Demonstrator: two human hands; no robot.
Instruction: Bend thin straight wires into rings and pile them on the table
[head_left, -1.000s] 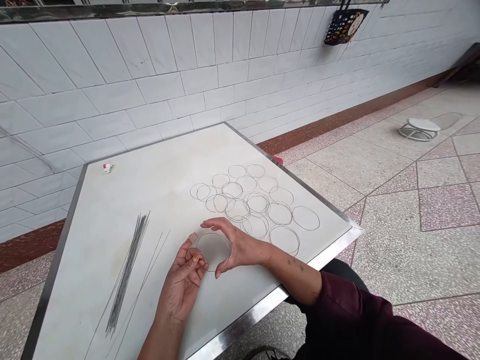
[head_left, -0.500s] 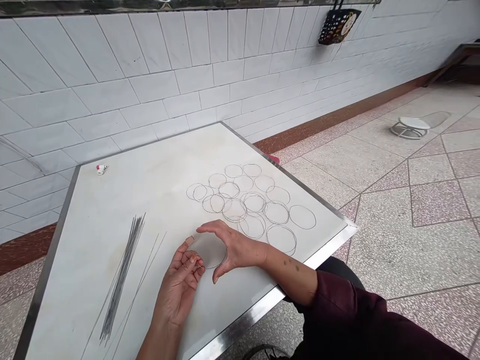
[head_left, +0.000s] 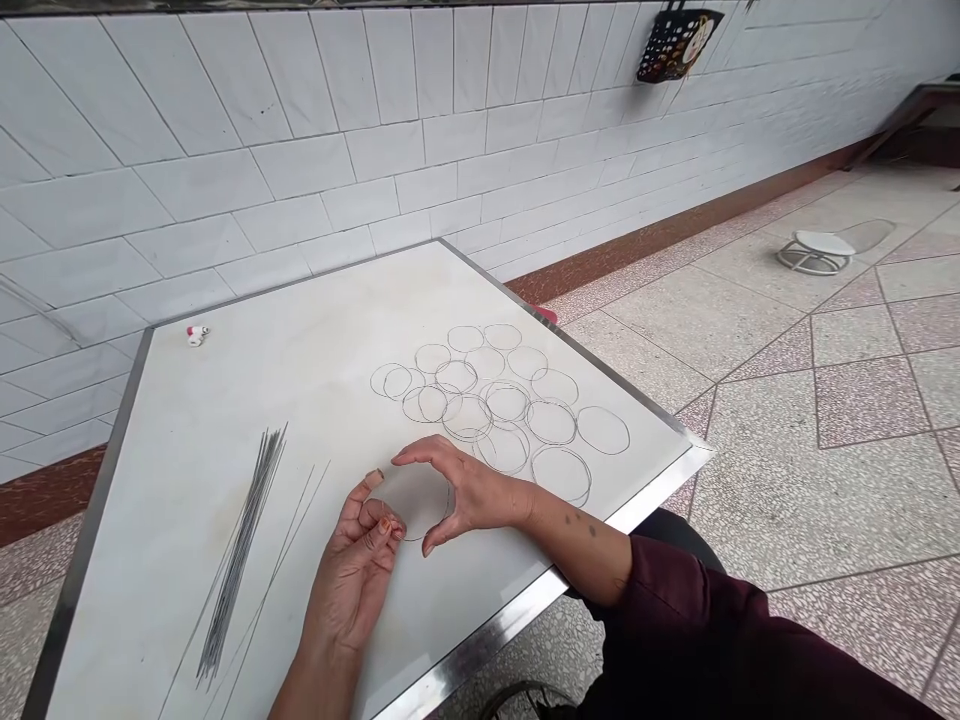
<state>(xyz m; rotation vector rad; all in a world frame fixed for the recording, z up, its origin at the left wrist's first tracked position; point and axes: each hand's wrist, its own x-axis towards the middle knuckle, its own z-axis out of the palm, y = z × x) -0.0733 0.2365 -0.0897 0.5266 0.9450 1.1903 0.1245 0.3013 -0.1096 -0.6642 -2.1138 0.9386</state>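
Note:
My left hand [head_left: 354,580] pinches a thin wire ring [head_left: 414,540] between thumb and fingers, near where the wire's ends appear to meet. A tan wrap covers the tip of its index finger. My right hand [head_left: 484,495] is curved in a wide C around the ring's right side, thumb and fingers spread apart, with the wire close to the inside of the curve; whether it touches is hard to see. Beyond the right hand, several finished-looking wire rings [head_left: 551,422] lie overlapping on the white table [head_left: 300,330]. Left of my left hand lies a bundle of straight wires [head_left: 244,550].
A few loose wires [head_left: 281,560] lie beside the bundle. A small white and red object [head_left: 197,336] sits at the table's far left corner. Metal trim [head_left: 480,640] edges the table, and a tiled wall [head_left: 315,170] stands behind. A low stool [head_left: 816,252] is on the floor.
My left fingers have shifted slightly at the pinched part of the ring. My right hand keeps its curved shape, and the whole view has moved a little.

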